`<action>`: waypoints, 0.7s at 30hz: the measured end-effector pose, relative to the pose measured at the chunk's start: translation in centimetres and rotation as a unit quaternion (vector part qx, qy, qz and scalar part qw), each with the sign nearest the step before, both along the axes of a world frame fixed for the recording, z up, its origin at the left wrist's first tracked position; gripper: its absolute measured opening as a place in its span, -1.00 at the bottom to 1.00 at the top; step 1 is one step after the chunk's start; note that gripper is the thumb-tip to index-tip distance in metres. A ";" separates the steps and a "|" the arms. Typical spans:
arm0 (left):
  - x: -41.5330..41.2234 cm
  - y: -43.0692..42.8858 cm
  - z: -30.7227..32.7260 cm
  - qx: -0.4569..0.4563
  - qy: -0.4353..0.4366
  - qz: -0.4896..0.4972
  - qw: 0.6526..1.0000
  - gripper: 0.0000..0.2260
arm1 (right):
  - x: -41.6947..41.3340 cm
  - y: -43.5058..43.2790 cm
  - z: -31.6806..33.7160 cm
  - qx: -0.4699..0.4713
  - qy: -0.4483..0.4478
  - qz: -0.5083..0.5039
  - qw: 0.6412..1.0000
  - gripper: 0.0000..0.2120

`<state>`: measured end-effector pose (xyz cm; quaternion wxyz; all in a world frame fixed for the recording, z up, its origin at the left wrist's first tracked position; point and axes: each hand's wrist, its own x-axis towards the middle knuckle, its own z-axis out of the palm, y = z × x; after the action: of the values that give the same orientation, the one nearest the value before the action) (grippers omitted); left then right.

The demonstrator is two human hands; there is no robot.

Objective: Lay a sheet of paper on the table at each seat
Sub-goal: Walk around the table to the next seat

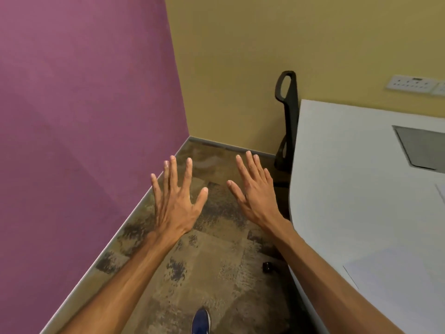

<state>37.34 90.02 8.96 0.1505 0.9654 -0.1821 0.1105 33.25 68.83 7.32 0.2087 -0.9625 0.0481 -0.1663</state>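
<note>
Paper sheet (395, 273) | flat on table (337, 165), near edge | left hand (174, 203), right hand (256, 196): fingers spread, empty, over floor | light, limp, slippery: we would lift one corner.

- table (337, 165): smooth, matt white top
- sheet of paper (395, 273) on the table: thin, matt
- chair (290, 112) beside the table: black, perhaps plastic
- floor (216, 249) under the table: rough mottled carpet

Both hands empty, fingers spread, palms down over carpet: left hand (174, 203), right hand (256, 192). White bench (349, 179) at right, paper sheet (395, 278) on it. Black chair (287, 116) behind.
</note>
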 end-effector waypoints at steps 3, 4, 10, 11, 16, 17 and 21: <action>4.6 -1.4 0.4 0.019 -0.004 -0.050 0.999 -0.26 | 3.1 -0.9 0.3 -0.001 -0.003 -0.042 0.999 -0.38; 6.0 -2.0 0.5 0.019 -0.003 -0.065 0.998 -0.26 | 3.9 -1.2 0.4 -0.002 -0.005 -0.060 0.998 -0.38; 13.1 -6.5 0.3 -0.003 -0.006 -0.155 0.988 -0.25 | 7.8 -4.2 0.8 -0.005 0.002 -0.160 0.987 -0.38; 14.2 -7.5 0.2 -0.006 -0.004 -0.169 0.986 -0.25 | 8.3 -4.9 0.7 -0.004 0.007 -0.175 0.985 -0.38; 19.1 -12.7 -0.6 -0.008 0.002 -0.228 0.974 -0.24 | 11.1 -8.9 -0.7 -0.001 0.028 -0.240 0.970 -0.38; 20.2 -13.9 -0.8 -0.008 0.001 -0.240 0.971 -0.25 | 11.8 -9.9 -1.1 0.001 0.032 -0.254 0.967 -0.38; 24.9 -19.7 -0.8 0.012 0.003 -0.285 0.959 -0.25 | 14.8 -14.7 -2.0 0.014 0.042 -0.303 0.952 -0.36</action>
<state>62.27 70.33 8.15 0.1644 0.8757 -0.4503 0.0584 48.00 54.14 5.32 0.1601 -0.9057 0.3488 -0.1801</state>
